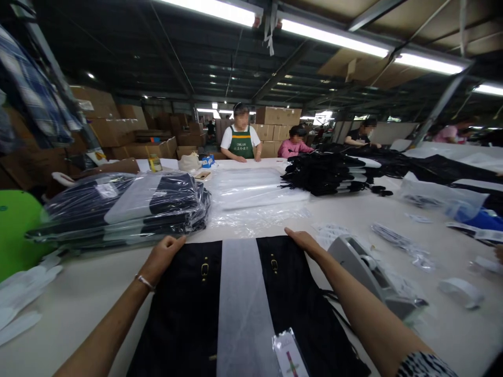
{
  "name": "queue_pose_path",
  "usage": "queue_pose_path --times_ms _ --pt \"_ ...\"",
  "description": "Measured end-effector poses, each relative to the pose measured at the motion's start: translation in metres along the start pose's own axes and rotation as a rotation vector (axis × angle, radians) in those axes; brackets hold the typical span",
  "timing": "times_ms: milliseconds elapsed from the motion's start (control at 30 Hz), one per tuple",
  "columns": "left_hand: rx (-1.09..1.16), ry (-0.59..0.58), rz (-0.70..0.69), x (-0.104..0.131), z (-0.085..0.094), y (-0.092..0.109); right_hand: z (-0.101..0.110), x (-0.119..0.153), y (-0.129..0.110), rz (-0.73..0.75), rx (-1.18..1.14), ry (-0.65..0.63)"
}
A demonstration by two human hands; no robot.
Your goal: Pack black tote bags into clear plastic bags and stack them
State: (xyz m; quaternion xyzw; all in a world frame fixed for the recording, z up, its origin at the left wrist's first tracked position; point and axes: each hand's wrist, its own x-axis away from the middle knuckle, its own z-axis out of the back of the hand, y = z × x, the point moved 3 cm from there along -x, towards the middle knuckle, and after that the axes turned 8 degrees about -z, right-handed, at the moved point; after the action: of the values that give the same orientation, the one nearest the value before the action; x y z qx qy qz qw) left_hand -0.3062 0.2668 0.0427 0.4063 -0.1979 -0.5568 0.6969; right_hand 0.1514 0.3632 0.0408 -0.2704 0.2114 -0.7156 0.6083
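A flat black bag [184,309] with small gold buckles lies on the table in front of me. A pale, translucent strip [241,298] runs down its middle. Near its lower right part rests a small clear packet with a printed card [290,353]. My left hand [167,254] is closed on the bag's far left corner, a bracelet at the wrist. At the far right corner, my right hand [304,242] grips the edge, its fingers partly hidden. Thin black straps [341,314] show under my right forearm.
Plastic-wrapped black bags [129,204] are stacked at left. Clear plastic sleeves [255,188] lie ahead, beside a pile of black pieces [330,173]. A grey tape dispenser [361,267] stands right of my arm. Co-workers, one in a green apron [241,144], are across the table [338,214].
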Motion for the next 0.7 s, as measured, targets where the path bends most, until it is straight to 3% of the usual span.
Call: queue_pose_path --times_ms 233,300,367,467,567,700 --pt "0.007 0.187 -0.006 0.020 0.028 0.009 0.010 0.018 -0.002 0.060 -0.239 -0.354" --pt "0.041 0.148 0.058 0.018 0.028 0.002 0.013 0.018 -0.008 0.109 -0.158 -0.291" --pt "0.049 0.050 0.122 0.015 0.021 -0.010 0.009 0.015 -0.012 0.128 0.032 -0.116" --pt "-0.311 -0.050 0.159 0.012 0.004 -0.030 -0.011 0.012 -0.011 0.082 0.268 0.083" --pt "-0.767 -0.048 0.028 0.013 -0.010 -0.036 -0.034 0.014 -0.003 0.084 0.386 0.122" --pt "-0.993 -0.012 -0.222 0.017 -0.012 -0.010 -0.034 0.016 -0.005 0.178 0.484 0.121"
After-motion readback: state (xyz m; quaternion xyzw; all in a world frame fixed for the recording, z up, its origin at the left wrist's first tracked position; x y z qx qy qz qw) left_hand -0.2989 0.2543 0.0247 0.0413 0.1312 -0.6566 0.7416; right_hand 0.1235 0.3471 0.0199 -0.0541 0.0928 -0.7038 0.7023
